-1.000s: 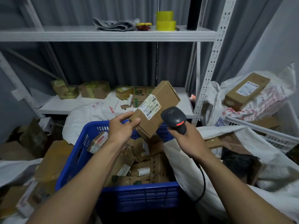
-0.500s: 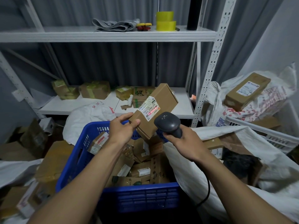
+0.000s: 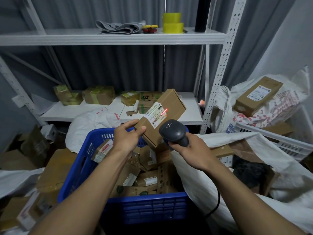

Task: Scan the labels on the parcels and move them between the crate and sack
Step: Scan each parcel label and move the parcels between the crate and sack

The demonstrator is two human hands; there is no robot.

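My left hand (image 3: 127, 137) grips the near corner of a long brown cardboard parcel (image 3: 171, 106), held tilted above the blue crate (image 3: 145, 207). Its white label (image 3: 155, 114) faces me, and a red laser line and dot lie across the barcode. My right hand (image 3: 188, 150) grips a black handheld scanner (image 3: 174, 131) just below and right of the label, its cable hanging down. The crate holds several labelled cardboard parcels. An open white woven sack (image 3: 199, 177) lies right of the crate with boxes and a dark item inside.
A white metal shelf unit (image 3: 118, 39) stands behind, with tape rolls above and small boxes on the lower shelf. A long box (image 3: 259, 95) rests on a bulging sack at right, above a white crate (image 3: 288, 141). Cardboard boxes (image 3: 55, 170) are piled at left.
The scanner has shifted left and lower, closer under the label. A red laser line now shows on the barcode. The parcel sits slightly lower than before.
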